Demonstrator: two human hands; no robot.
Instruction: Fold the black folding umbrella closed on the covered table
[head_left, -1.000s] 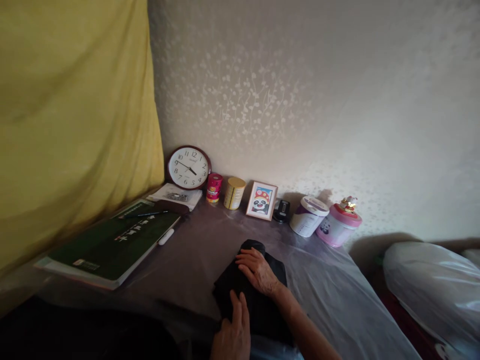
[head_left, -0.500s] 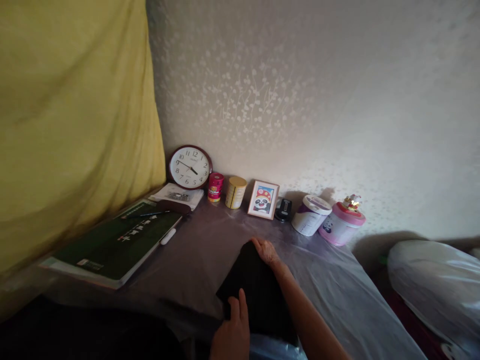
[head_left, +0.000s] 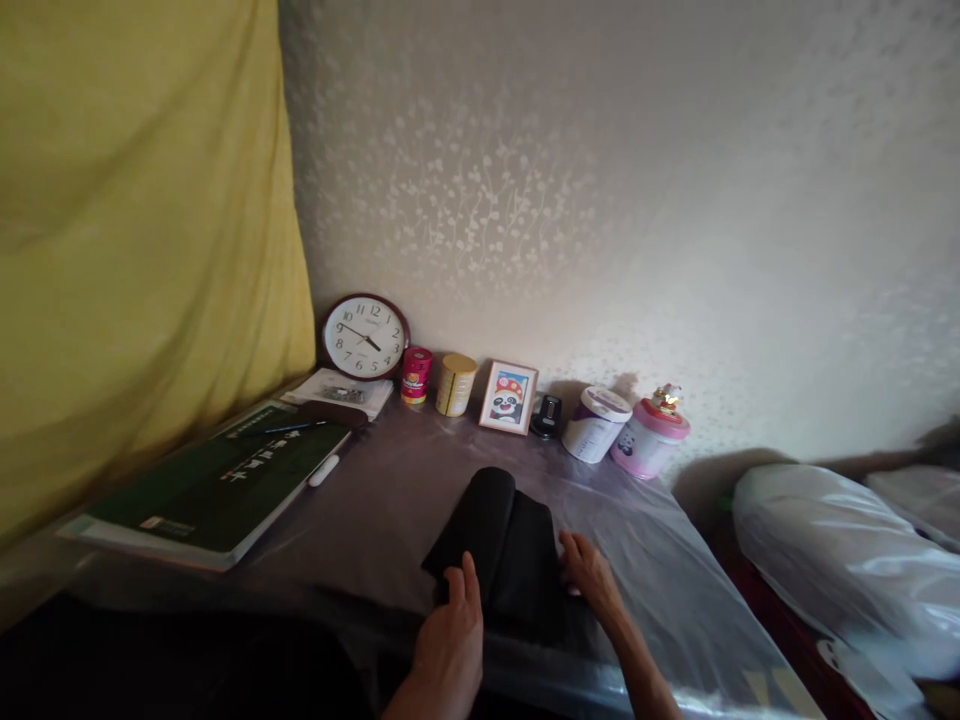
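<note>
A piece of black cloth [head_left: 525, 560] lies folded on the table in front of me. Its left part rises in a rounded fold, and a crease runs down the middle. My left hand [head_left: 454, 640] rests at the cloth's lower left edge, with index and middle fingers stretched forward. Just at the right edge of the cloth is my right hand [head_left: 591, 572], its fingers bent and the thumb apart from them. No cloth shows between those fingers. The near edge of the cloth is dark and hard to make out.
Along the wall stand a round clock [head_left: 366, 338], a red can [head_left: 416, 376], a yellow-lidded can [head_left: 456, 386], a panda picture frame [head_left: 508, 398], a small black object [head_left: 547, 417] and two tubs [head_left: 596, 425]. A green pad [head_left: 217, 485] lies left; plastic-wrapped bundles [head_left: 817, 560] sit right.
My right hand has moved from the cloth's far edge down to its right side. The cloth now shows a rounded fold and a middle crease. My left hand stays at the lower left.
</note>
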